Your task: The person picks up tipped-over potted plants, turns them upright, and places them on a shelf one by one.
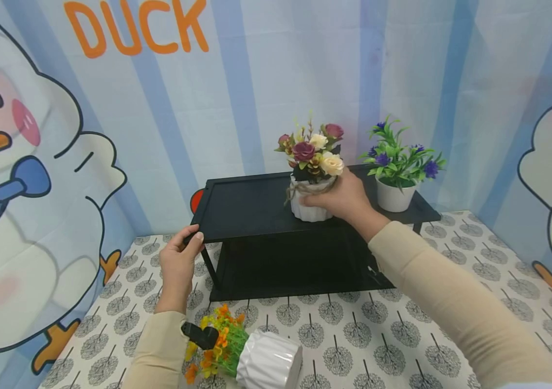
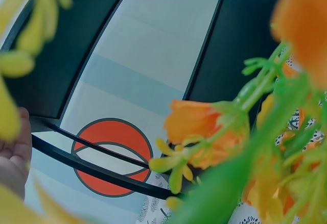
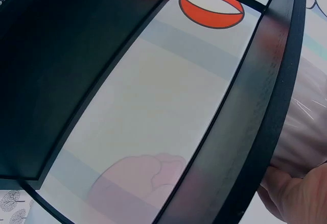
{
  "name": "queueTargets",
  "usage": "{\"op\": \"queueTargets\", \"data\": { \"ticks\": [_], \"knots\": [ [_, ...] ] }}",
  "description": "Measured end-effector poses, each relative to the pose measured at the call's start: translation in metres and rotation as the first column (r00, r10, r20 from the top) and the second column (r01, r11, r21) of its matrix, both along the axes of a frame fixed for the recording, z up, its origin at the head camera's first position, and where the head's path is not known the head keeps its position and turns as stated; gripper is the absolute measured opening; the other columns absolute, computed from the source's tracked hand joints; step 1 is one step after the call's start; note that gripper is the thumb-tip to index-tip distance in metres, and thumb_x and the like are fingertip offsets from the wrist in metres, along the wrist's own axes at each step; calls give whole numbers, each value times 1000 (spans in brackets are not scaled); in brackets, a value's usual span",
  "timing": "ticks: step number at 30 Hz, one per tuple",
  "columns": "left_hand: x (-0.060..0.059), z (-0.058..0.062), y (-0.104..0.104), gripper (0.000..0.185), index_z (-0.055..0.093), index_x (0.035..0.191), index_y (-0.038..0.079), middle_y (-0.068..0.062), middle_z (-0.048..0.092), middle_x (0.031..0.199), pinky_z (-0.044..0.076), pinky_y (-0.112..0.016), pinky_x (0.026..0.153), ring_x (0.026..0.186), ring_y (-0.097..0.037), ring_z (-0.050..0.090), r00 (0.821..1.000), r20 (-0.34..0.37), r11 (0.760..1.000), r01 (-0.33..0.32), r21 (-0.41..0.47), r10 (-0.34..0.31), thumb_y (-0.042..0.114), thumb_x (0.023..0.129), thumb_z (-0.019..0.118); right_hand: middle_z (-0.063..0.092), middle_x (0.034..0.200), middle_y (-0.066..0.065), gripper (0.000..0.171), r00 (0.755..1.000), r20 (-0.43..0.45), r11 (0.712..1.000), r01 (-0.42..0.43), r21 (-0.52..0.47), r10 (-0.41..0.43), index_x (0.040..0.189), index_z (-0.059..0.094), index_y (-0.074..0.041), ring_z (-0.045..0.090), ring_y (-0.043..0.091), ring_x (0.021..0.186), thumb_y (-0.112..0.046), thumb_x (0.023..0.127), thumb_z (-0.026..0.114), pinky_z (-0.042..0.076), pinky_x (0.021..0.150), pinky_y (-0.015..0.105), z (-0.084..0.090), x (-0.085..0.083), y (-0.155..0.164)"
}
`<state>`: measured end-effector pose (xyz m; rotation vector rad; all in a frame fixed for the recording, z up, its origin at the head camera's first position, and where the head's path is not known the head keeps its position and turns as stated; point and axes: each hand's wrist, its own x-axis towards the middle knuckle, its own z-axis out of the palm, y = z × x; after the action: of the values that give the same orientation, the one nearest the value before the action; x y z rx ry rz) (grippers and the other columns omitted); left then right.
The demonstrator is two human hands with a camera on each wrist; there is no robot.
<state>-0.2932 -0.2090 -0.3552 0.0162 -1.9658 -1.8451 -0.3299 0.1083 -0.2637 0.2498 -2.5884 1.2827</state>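
Observation:
My right hand (image 1: 346, 197) grips a white ribbed flowerpot (image 1: 307, 208) with a twine bow and burgundy and cream artificial roses (image 1: 312, 151). The pot is upright at the front of the upper board of a black two-tier shelf (image 1: 246, 208); I cannot tell if its base touches. At the board's front left corner, my left hand (image 1: 178, 265) pinches the edge between thumb and fingers. In the right wrist view, the right hand (image 3: 299, 196) shows beside the pot above the board's edge. The left wrist view catches only part of the left hand (image 2: 15, 157) at the shelf corner.
A white pot (image 1: 394, 195) of purple flowers stands at the shelf's right end. On the tree-patterned tablecloth (image 1: 339, 346), another white pot (image 1: 271, 359) with orange flowers (image 1: 222, 340) lies on its side near my left sleeve. A duck-printed curtain (image 1: 276, 70) hangs behind.

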Motion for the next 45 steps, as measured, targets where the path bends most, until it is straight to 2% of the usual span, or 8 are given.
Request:
{"op": "queueTargets", "data": {
  "ticks": [9, 16, 20, 23, 26, 36, 41, 45],
  "knots": [
    [1, 2, 1, 32, 59, 121, 3, -4, 49, 122, 52, -15, 85, 97, -5, 57, 1000, 0, 1000, -8, -5, 8, 18, 93, 58, 46, 136, 7, 95, 997, -31, 994, -73, -85, 71, 143, 32, -20, 47, 27, 121, -35, 65, 84, 45, 97, 48, -1, 2, -1],
    [5, 3, 0, 33, 59, 122, 5, -7, 49, 128, 52, -14, 86, 100, -6, 56, 1000, 22, 1000, -1, -25, 1, 21, 93, 58, 48, 133, 9, 94, 991, -103, 997, -79, 22, 81, 141, 35, -16, 48, 26, 120, -42, 64, 84, 45, 97, 48, -1, 4, 4],
    [5, 3, 0, 34, 59, 122, 6, -8, 49, 129, 52, -14, 86, 99, -5, 56, 1000, 24, 999, -8, -37, 9, 22, 93, 58, 45, 128, 12, 97, 998, -52, 998, -42, 45, 45, 140, 31, -10, 48, 28, 107, -50, 65, 80, 48, 82, 44, 6, 17, 6],
    [5, 4, 0, 34, 59, 122, 6, -8, 49, 129, 52, -15, 87, 100, -6, 56, 1000, 11, 999, -8, -40, 8, 22, 93, 58, 45, 119, 13, 93, 998, -53, 999, -23, 33, 25, 136, 33, -7, 44, 27, 94, -51, 67, 78, 42, 69, 39, 13, 28, 5],
    [4, 4, 1, 33, 60, 122, 6, -9, 50, 129, 52, -15, 87, 100, -6, 56, 1000, 0, 999, -10, -48, 10, 22, 93, 58, 44, 115, 13, 88, 998, -56, 1000, -14, 11, 14, 132, 35, -6, 42, 26, 91, -50, 69, 77, 39, 67, 38, 19, 40, 3],
    [2, 2, 2, 32, 60, 121, 4, -6, 51, 124, 52, -13, 85, 97, -4, 57, 1000, -17, 998, -26, -48, 26, 19, 93, 58, 42, 129, 15, 90, 997, 73, 999, -31, 33, 29, 137, 32, -3, 43, 30, 116, -48, 72, 75, 46, 92, 47, 21, 70, -10],
    [2, 1, 2, 31, 60, 120, 4, -5, 51, 124, 52, -13, 84, 95, -4, 57, 999, -18, 998, -36, -57, 35, 19, 93, 58, 44, 133, 15, 92, 985, 137, 991, -114, 76, 103, 138, 33, -3, 44, 29, 121, -48, 70, 77, 45, 97, 47, 10, 83, -26],
    [3, 1, 2, 32, 61, 120, 5, -5, 52, 124, 52, -13, 84, 94, -3, 57, 999, -14, 998, -38, -58, 37, 20, 92, 59, 46, 134, 13, 97, 959, 224, 974, -202, 101, 176, 141, 33, -5, 45, 26, 124, -47, 67, 80, 46, 99, 44, -4, 95, -44]
  ]
}}
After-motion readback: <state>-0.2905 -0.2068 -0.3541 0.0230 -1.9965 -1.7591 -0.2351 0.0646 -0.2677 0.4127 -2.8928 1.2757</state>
